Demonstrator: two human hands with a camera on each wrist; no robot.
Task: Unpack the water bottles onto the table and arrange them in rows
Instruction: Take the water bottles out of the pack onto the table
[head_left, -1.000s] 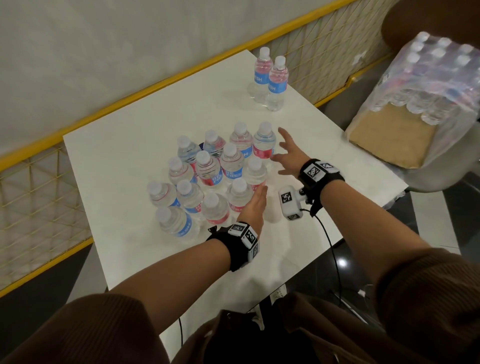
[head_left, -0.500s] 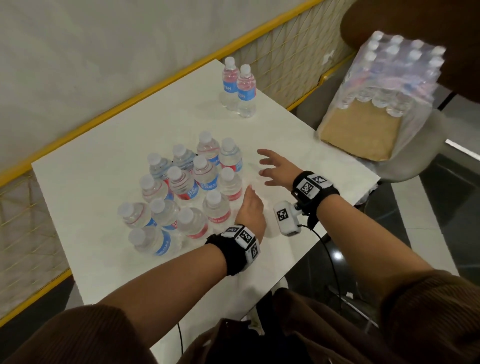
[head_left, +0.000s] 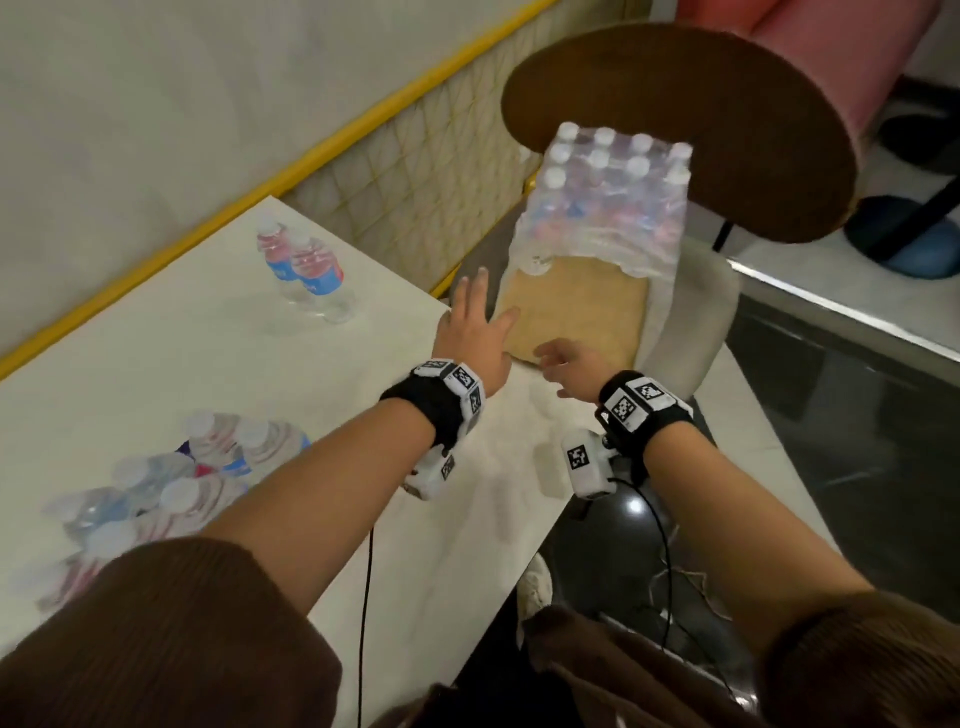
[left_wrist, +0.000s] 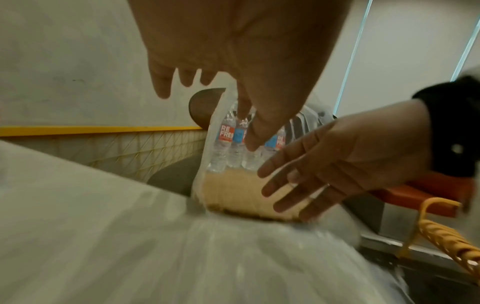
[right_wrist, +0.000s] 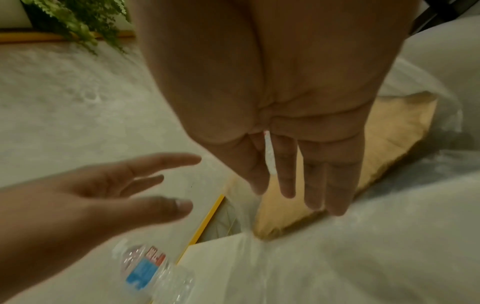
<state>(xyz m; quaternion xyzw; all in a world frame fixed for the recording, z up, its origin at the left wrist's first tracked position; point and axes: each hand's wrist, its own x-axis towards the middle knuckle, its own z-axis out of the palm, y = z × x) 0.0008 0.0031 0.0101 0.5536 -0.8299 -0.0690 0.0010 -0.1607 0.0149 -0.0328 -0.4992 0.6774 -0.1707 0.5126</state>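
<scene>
A plastic-wrapped pack of water bottles (head_left: 608, 202) stands on a cardboard tray (head_left: 576, 312) on a chair seat beyond the table's right edge. Both hands reach toward it with straight, spread fingers and hold nothing. My left hand (head_left: 475, 332) is over the table's corner, short of the tray; my right hand (head_left: 569, 366) hovers at the tray's near edge. In the left wrist view the pack (left_wrist: 233, 144) shows red and blue labels. A cluster of several unpacked bottles (head_left: 171, 488) stands on the white table (head_left: 182, 338) at the lower left. Two more bottles (head_left: 306, 270) stand at the far side.
A brown round chair back (head_left: 701, 130) rises behind the pack. A yellow-railed mesh partition (head_left: 405, 140) runs along the table's far edge. Dark glossy floor (head_left: 831, 441) lies to the right. A yellow object (left_wrist: 446, 238) shows low right in the left wrist view.
Both hands have left the bottle cluster and swung right, toward the wrapped pack on the chair. My view has turned right too, so the cluster now sits at the lower left.
</scene>
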